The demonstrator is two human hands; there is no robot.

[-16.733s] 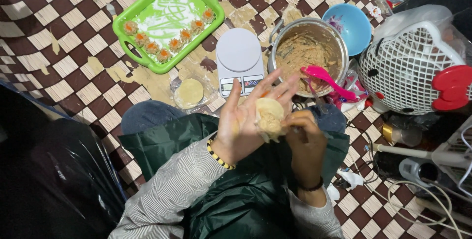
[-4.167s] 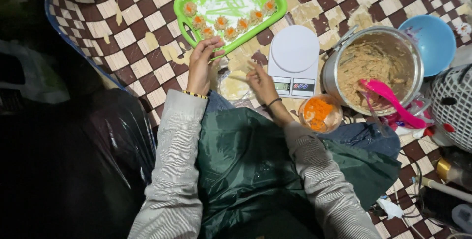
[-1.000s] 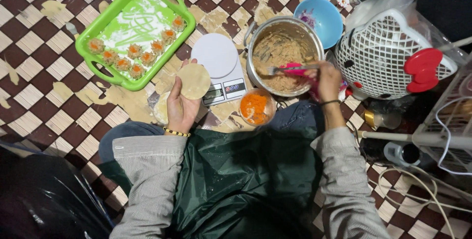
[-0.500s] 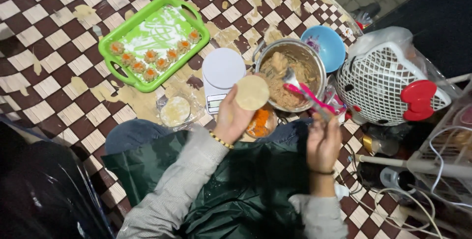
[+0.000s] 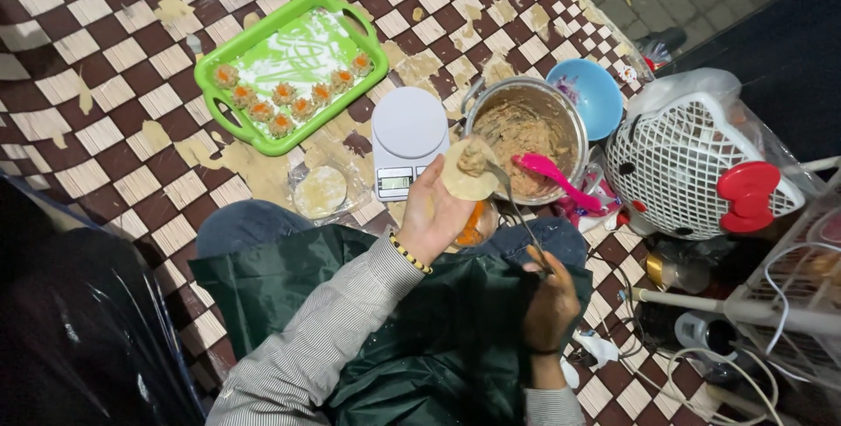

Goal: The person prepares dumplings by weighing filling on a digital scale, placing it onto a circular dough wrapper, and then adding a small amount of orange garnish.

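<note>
My left hand [image 5: 431,216] holds a round dumpling wrapper [image 5: 469,172] flat on its fingers, with a lump of brown filling on it. My right hand [image 5: 550,299] grips a thin metal utensil [image 5: 519,209] whose tip rests on that filling. Just beyond the wrapper stands a metal pot [image 5: 526,132] of brown filling with a pink spatula [image 5: 555,178] lying in it. A small cup of orange bits [image 5: 471,224] shows under my left hand. A stack of wrappers [image 5: 321,189] lies in clear plastic to the left.
A green tray [image 5: 254,132] holds several orange-topped dumplings. A white kitchen scale [image 5: 406,141] sits beside the pot, a blue bowl [image 5: 591,97] behind it. A white fan [image 5: 692,167] with a red bow stands at right, with cables and a wire rack [image 5: 788,294] near it. A checkered mat [image 5: 105,84] covers the floor.
The wrapper now carries filling. My right hand has drawn back from the pot and holds the utensil to the wrapper in my left hand.
</note>
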